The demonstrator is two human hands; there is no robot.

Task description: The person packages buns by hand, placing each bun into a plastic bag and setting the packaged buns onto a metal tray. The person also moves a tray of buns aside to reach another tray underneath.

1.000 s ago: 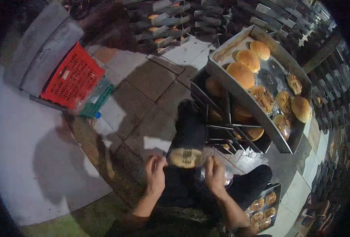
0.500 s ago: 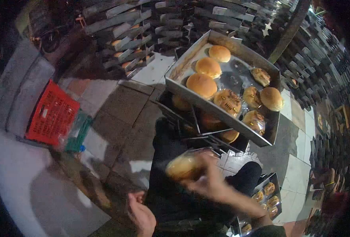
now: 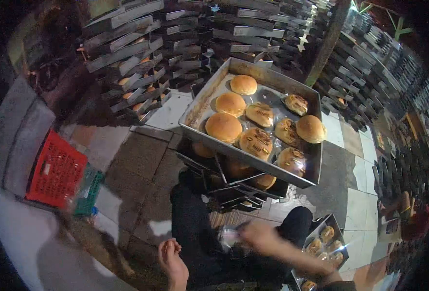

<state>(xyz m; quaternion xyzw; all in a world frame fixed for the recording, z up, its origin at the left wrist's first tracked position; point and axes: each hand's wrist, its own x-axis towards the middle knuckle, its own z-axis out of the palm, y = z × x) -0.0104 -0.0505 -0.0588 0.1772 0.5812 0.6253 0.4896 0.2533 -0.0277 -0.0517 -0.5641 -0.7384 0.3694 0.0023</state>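
My right hand (image 3: 260,237), smeared by motion, is low over my lap, beside a patch of clear plastic (image 3: 229,236). Whether its fingers hold that plastic I cannot tell. Off to the left, my left hand (image 3: 172,257) is raised with loosely bent fingers and nothing in them. Ahead, a metal baking tray (image 3: 316,172) bears plain round buns (image 3: 223,127) and buns in clear printed bags (image 3: 256,143). One bagged bun (image 3: 259,114) lies near the middle of the tray.
Under the tray are more stacked trays (image 3: 224,189) with buns. Another tray (image 3: 338,225) of bagged buns lies at my right. A red crate (image 3: 57,169) and a green basket (image 3: 89,189) stand at left. Tall tray stacks (image 3: 127,63) line the back, near a slanted post (image 3: 328,43).
The bun that was in my right hand has left it, and a bagged bun now shows in the tray's middle. My right hand is lower, over my lap. The view has shifted.
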